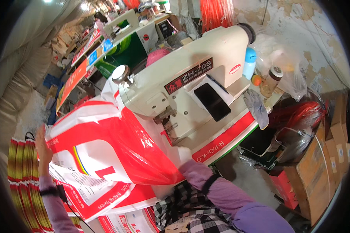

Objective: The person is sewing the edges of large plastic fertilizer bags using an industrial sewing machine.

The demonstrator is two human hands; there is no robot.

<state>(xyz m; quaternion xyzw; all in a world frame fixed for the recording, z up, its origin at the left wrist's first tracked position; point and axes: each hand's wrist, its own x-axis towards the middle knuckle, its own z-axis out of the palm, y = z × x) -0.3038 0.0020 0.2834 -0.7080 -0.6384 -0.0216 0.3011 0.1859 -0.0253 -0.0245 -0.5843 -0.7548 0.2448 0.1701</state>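
Note:
A red and white woven plastic sack (144,143) spreads before me, its far part up against the head of a cream industrial sewing machine (144,91). My left hand (44,150) is at the sack's left edge, fingers stretched out along it. Close to the needle area, my right hand (184,156) touches the sack's right edge; glare washes it out and its fingers cannot be made out. More printed sacks (112,200) lie beneath, towards my lap. A black phone (212,101) rests on white paper on the machine's bed, with a pen (217,82) beside it.
Beyond the bed stand a blue bottle (249,62), an orange fruit (256,80) and a flask (274,73). A grey glove (256,105) hangs at the table edge. Cardboard boxes (313,174) are at right, yellow-green bundles (21,159) at left. Another person (100,22) is far off.

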